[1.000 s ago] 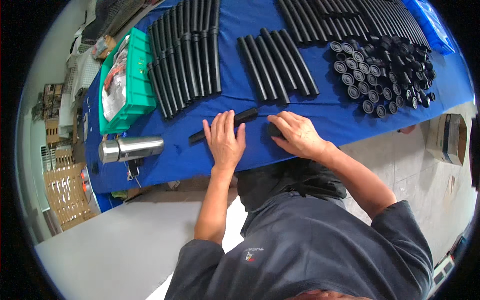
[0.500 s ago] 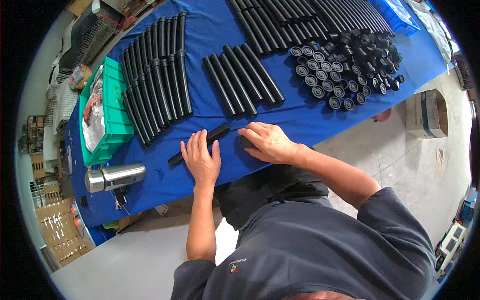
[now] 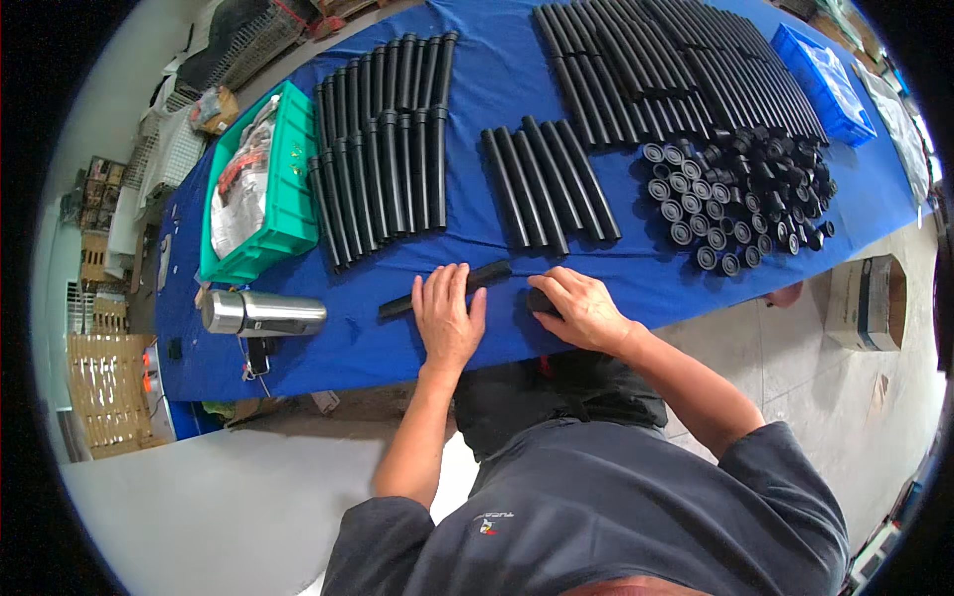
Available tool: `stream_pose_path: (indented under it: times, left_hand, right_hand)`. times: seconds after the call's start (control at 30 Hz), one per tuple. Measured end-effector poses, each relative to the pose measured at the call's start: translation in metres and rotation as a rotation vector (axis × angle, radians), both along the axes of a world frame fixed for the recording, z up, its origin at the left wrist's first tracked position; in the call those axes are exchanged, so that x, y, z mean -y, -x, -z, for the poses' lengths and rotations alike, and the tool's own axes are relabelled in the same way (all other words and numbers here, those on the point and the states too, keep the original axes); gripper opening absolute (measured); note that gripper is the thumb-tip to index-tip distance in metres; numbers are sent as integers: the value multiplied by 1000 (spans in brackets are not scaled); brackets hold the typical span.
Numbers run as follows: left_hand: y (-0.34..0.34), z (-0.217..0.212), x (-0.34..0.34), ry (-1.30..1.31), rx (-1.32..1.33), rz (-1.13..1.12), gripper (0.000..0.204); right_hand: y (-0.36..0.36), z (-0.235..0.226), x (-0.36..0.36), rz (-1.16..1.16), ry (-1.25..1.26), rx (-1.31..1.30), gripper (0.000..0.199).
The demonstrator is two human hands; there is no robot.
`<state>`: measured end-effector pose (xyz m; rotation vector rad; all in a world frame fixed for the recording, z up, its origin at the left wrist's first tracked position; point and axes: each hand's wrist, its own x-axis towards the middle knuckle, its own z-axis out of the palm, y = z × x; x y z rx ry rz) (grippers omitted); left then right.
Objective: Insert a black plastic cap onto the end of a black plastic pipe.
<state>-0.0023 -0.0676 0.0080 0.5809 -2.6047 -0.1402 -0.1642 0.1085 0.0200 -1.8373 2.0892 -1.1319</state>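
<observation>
A black plastic tube (image 3: 492, 272) lies slantwise on the blue cloth near the table's front edge. My left hand (image 3: 450, 313) rests over it, fingers across the top and thumb on the near side, holding it down. Just right of the tube's end, my right hand (image 3: 583, 313) is closed around a black cap (image 3: 540, 302), mostly hidden by the fingers. Tube and cap are apart. Beyond my hands lies a small group of loose black tubes (image 3: 552, 189). To the right spreads a heap of black caps (image 3: 715, 211), many with ringed faces upward.
Black tubes with collared ends (image 3: 383, 149) lie in two rows at the left. A green crate (image 3: 290, 189) and a steel flask (image 3: 268, 313) stand beyond them. More tubes (image 3: 676, 70) fill the far right, beside a blue basket (image 3: 835, 94). A cardboard box (image 3: 863, 303) sits on the floor.
The whole view has shifted, so the table's contents appear farther right. Both hands keep nearly the same hold and spacing, the left on the tube and the right on the cap.
</observation>
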Motion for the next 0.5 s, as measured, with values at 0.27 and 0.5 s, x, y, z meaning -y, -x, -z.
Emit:
stream_pose_path:
  times: [0.27,0.5]
  left_hand:
    - [-6,-1,0,-42,-13,-18,41]
    - [-5,-7,3,-40,-23,60,39]
  right_hand:
    - [-2,-3,2,13,-15,-25,46]
    - [-2,5,-2,47,20,-28,48]
